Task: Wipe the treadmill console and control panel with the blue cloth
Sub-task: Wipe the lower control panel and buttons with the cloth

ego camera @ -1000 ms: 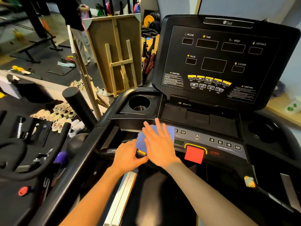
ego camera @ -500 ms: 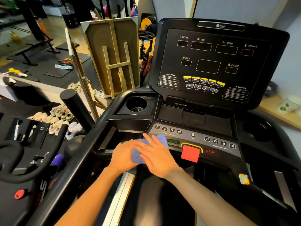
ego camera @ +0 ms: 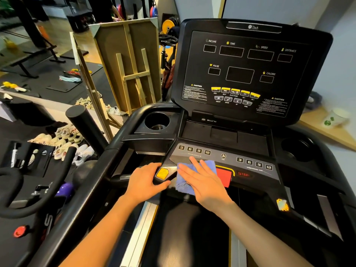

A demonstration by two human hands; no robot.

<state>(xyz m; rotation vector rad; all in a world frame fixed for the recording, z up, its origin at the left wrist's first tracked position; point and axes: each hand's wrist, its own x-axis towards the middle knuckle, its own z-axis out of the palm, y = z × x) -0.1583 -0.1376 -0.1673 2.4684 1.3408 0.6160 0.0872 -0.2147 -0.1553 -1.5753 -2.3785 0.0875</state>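
Note:
The black treadmill console (ego camera: 250,70) rises ahead, with dark display windows and yellow buttons. Below it runs the grey control panel (ego camera: 221,157) with numbered keys and a red stop button (ego camera: 224,177). My right hand (ego camera: 204,182) lies flat, fingers spread, pressing the blue cloth (ego camera: 185,182) on the panel's lower edge, partly over the stop button. My left hand (ego camera: 143,182) rests on the left handlebar end beside a yellow button (ego camera: 162,173), fingers curled on the bar.
Cup holders sit at the left (ego camera: 157,121) and right (ego camera: 297,147) of the console. A wooden easel (ego camera: 133,74) leans at the left. An exercise bike handlebar (ego camera: 28,189) and several shoes (ego camera: 65,139) lie lower left. A paper cup (ego camera: 335,118) stands on a ledge at right.
My right hand has slid the blue cloth rightward along the panel, from the left keys toward the red stop button. The yellow button by my left hand is uncovered now.

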